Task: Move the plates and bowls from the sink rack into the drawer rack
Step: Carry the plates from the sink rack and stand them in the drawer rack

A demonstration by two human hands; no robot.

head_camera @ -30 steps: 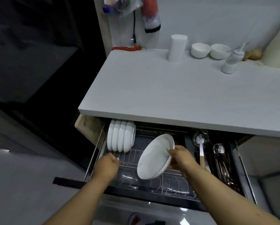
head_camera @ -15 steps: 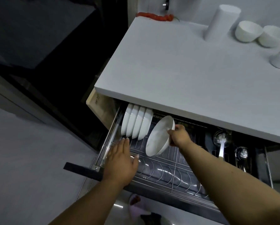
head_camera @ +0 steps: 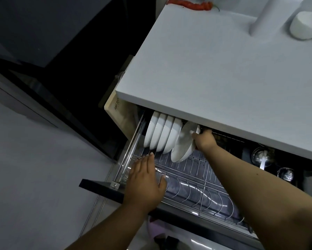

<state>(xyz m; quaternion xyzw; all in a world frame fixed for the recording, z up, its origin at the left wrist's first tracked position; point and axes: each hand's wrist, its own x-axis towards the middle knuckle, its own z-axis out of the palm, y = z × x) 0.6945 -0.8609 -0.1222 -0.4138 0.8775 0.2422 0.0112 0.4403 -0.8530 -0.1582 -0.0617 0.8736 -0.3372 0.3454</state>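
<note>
Right hand (head_camera: 204, 139): fingers curled over the upper rim of a white plate (head_camera: 184, 145), thumb on its near face. The plate stands on edge, tilted a little, its lower rim down among the wires of the drawer rack (head_camera: 196, 170). It sits just beside the last of four white plates (head_camera: 161, 134) already standing in a row at the rack's left rear. The rim grip probably lets the person steer the plate into the next free slot without knocking its neighbour; whether it is fully seated I cannot tell.

Left hand (head_camera: 146, 179): flat, fingers straight and spread, holding nothing, poised over the front left of the rack near the drawer's front panel (head_camera: 101, 188). Whether it touches the wires is unclear. It looks placed to steady the drawer or to wait.

Surroundings: the white countertop (head_camera: 223, 69) overhangs the rear of the drawer, so the plate tops sit close under its edge; that limits room above the right hand. The front row of curved wire slots is unfilled. To the right, a cutlery compartment holds ladles (head_camera: 263, 157). On the counter: a red chilli (head_camera: 189, 4), a white cylinder (head_camera: 265, 17), a white bowl (head_camera: 305, 24). The sink rack is not in view.
</note>
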